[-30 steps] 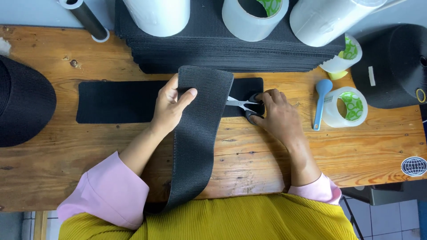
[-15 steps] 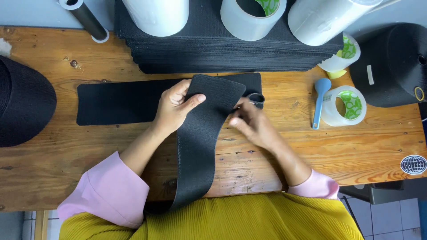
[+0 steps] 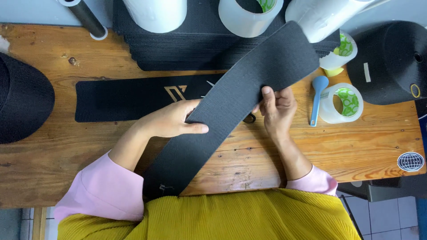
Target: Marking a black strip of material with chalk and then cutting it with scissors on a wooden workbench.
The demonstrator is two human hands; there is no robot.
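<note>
A long dark grey ribbed fabric strip [image 3: 240, 102] runs diagonally from my lap up to the far right, lifted above the wooden table [image 3: 89, 146]. My left hand [image 3: 173, 120] grips its near edge with the thumb on top. My right hand [image 3: 275, 109] pinches its right edge farther up. A flat black fabric piece with a tan emblem [image 3: 133, 100] lies on the table under my left hand. Scissors [image 3: 249, 118] lie beneath the strip, only a handle loop and a blade tip showing.
A stack of black fabric sheets [image 3: 178, 49] sits at the back, with white rolls [image 3: 155, 13] and clear tape rolls [image 3: 342, 102] around it. A blue spoon-shaped tool [image 3: 316, 102] lies right of my right hand. Black caps [image 3: 20, 104] rest at both table ends.
The strip's upper end has unfolded and swung up to the right. My right hand let go of the scissors and now pinches the strip; the emblem on the flat piece is uncovered.
</note>
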